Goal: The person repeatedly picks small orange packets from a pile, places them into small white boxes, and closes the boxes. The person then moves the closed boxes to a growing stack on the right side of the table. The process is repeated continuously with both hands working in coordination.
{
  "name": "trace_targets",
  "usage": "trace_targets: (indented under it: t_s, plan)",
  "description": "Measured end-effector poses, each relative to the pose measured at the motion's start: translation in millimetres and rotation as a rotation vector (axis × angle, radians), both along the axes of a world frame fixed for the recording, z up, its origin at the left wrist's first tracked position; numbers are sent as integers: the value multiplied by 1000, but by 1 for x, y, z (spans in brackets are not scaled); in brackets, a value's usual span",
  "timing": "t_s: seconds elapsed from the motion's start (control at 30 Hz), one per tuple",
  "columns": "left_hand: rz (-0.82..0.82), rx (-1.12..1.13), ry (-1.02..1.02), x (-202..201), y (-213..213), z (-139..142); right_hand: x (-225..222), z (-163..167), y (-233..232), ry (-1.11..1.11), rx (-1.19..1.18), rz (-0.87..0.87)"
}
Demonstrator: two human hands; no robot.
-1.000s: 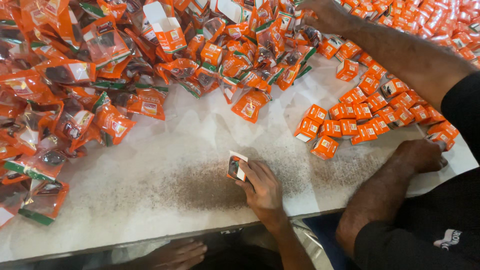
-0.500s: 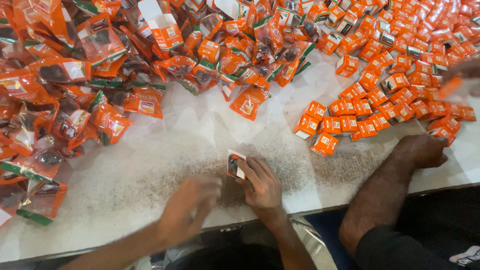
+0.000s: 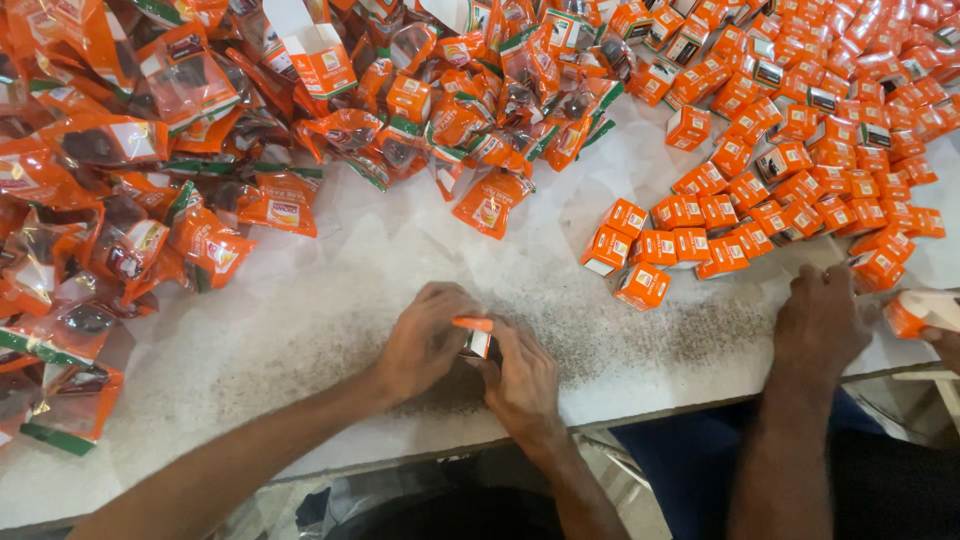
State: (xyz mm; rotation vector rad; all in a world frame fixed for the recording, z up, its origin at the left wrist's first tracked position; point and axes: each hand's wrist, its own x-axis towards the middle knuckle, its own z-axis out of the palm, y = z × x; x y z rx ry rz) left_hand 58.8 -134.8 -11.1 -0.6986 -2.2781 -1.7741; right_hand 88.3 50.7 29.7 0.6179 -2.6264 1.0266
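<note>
Two hands meet at the near edge of the white table (image 3: 300, 300), and you've got one small orange carton (image 3: 476, 338) pinched between them. Your left hand (image 3: 425, 340) curls over its top flap, fingers closed on the orange edge; your right hand (image 3: 522, 380) cups it from below and the side, fingers wrapped around the body. The flap looks only partly down, so I'd call this box mid-closing rather than finished.

Look right: a big spread of closed orange cartons (image 3: 800, 150) covers the far corner, with a loose cluster (image 3: 680, 245) trailing toward you. That reads as the finished share, and it's sizeable. Look left and ahead: a deep heap of clear-and-orange sachets (image 3: 150, 170) waits, with an open carton (image 3: 315, 55) standing among them. Plenty left, by my judgement.

Beside you, a co-worker's hand (image 3: 820, 320) rests flat on the table edge, another carton (image 3: 915, 312) just beside it.
</note>
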Motion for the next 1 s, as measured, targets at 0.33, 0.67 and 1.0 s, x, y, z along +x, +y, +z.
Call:
trace_targets:
  t_s: [0.33, 0.67, 1.0]
  plan:
    - [-72, -418, 465, 6, -23, 21, -2, -22, 8, -23, -26, -11]
    - [-136, -464, 545, 10, -27, 19, -3, 0, 7, -71, -6, 24]
    - [-51, -378, 590, -14, -42, 42, -30, 8, 16, -29, 275, 60]
